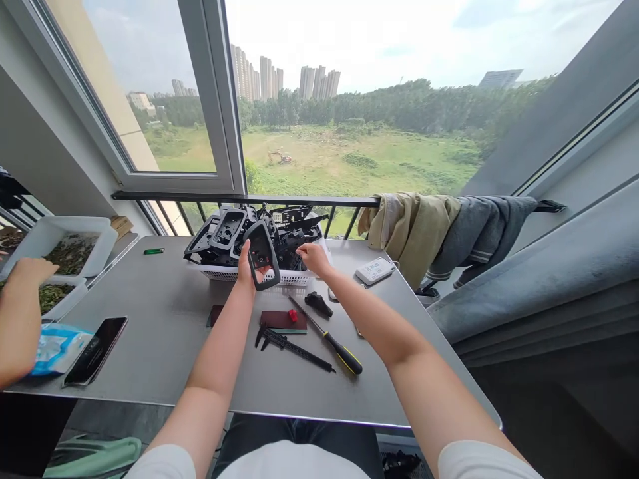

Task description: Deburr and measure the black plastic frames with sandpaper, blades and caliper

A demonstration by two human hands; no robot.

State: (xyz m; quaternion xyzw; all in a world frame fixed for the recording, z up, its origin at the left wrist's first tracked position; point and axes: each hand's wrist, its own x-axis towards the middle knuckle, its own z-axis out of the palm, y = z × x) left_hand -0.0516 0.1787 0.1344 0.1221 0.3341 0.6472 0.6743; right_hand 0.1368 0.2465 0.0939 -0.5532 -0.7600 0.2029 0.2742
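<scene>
My left hand (245, 269) grips a dark grey plastic frame part (263, 253) and holds it up in front of a white basket (294, 277) heaped with black plastic parts (234, 229). My right hand (312, 257) reaches into the basket's right side with its fingers curled on a black part; what exactly they hold is hidden. On the table below lie a black caliper (289, 345), a yellow-handled screwdriver (329, 337), a small black piece (318, 303) and a dark red pad (282, 322).
Another person's arm (18, 313) reaches in at the left, near white trays (57, 233) of green plant matter, a blue packet (56, 347) and a phone (94, 350). A green lighter (154, 251) and a white device (374, 270) lie on the grey table (160, 313). Clothes (424, 226) hang over the railing.
</scene>
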